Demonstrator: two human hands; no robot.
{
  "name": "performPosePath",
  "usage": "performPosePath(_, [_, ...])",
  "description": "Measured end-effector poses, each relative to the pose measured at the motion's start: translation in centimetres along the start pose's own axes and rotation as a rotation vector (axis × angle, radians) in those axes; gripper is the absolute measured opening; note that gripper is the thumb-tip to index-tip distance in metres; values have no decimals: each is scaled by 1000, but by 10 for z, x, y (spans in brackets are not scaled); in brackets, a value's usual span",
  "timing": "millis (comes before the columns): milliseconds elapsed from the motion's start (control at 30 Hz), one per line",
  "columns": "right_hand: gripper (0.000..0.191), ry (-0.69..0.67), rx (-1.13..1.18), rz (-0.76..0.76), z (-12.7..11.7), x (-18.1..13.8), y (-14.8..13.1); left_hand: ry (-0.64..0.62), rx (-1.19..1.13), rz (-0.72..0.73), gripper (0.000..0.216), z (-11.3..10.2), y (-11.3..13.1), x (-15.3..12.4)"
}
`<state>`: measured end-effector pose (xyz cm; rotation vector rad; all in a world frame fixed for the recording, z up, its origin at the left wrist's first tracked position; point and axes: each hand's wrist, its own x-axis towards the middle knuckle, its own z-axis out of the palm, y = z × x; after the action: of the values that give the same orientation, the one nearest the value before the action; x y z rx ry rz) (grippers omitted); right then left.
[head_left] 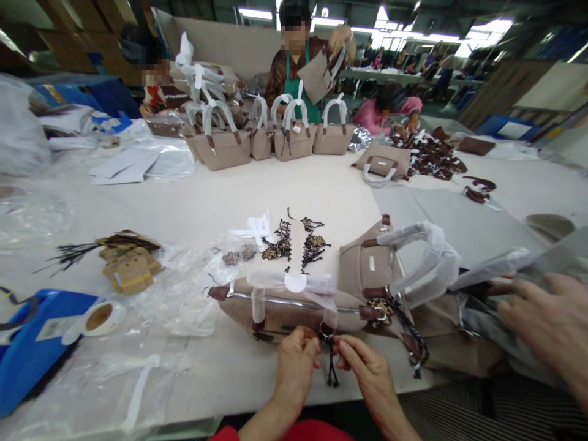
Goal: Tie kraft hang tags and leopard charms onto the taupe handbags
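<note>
A beige handbag with a silver zipper and paper-wrapped handles lies on the table right in front of me. My left hand and my right hand come together at the base of its near handle. Between them, a black knotted cord hangs from the brown leather handle tab. Fingers of both hands are pinched on the cord from either side; the exact grip is partly hidden. Past the bag, several flower charms on black cords lie in two rows.
A second beige handbag leans close at right, where another person's hand reaches in. At left are tan hang tags, a tape roll, a blue bin and plastic bags. Finished-looking bags and co-workers line the far side.
</note>
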<state>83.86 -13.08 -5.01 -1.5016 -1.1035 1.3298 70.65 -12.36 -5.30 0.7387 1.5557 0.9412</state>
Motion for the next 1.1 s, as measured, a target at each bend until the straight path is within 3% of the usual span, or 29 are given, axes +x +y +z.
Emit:
performPosePath(200, [37,96,-68,-34,2,3,5,7,-27,26,10,2,4,3])
performPosePath(433, [29,100,-165,-119,11,12,9,59,-168,-56,7,9,14,2])
performPosePath(533, [21,155,-286,-280,13,12,9,75,-258,-106,7,13,17,0])
performPosePath(633, [14,120,-450,-498,12,11,6,94,-353,-150,8,17,18,-1])
performPosePath(867, [16,38,-617,-678,11,11,1,99,-540,-291,16,23,12,0])
performPosePath(967, [17,58,-685,-668,12,10,-1,92,-593,-343,20,23,11,0])
performPosePath(1100, [21,40,-610,-536,13,11,-6,83,-641,-347,23,22,10,-2])
